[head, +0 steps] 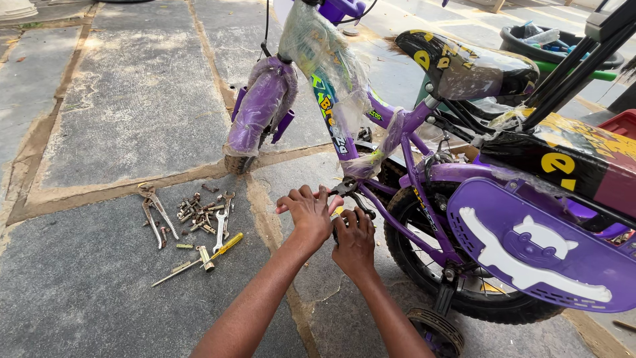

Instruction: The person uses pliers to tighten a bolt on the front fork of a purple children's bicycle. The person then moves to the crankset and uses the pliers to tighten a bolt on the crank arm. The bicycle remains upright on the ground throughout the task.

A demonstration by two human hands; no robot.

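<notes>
A small purple child's bicycle [424, 132] stands on stone paving, its frame partly wrapped in clear plastic. Both my hands are at its crank area below the frame. My left hand [308, 211] has its fingers spread against the black crank arm [344, 189]. My right hand [354, 240] is curled around the pedal [361, 211], which it mostly hides. The black and yellow saddle [464, 63] is above, the purple chain guard [530, 248] to the right, and a training wheel [437, 329] sits low beside my right forearm.
Loose tools lie on the paving to the left: pliers [154, 213], spanners [222, 222], several bolts [195, 211] and a yellow-handled screwdriver [205, 257]. A dark tub [523, 38] with bottles stands at the back right. A red box [616, 122] is at the right edge.
</notes>
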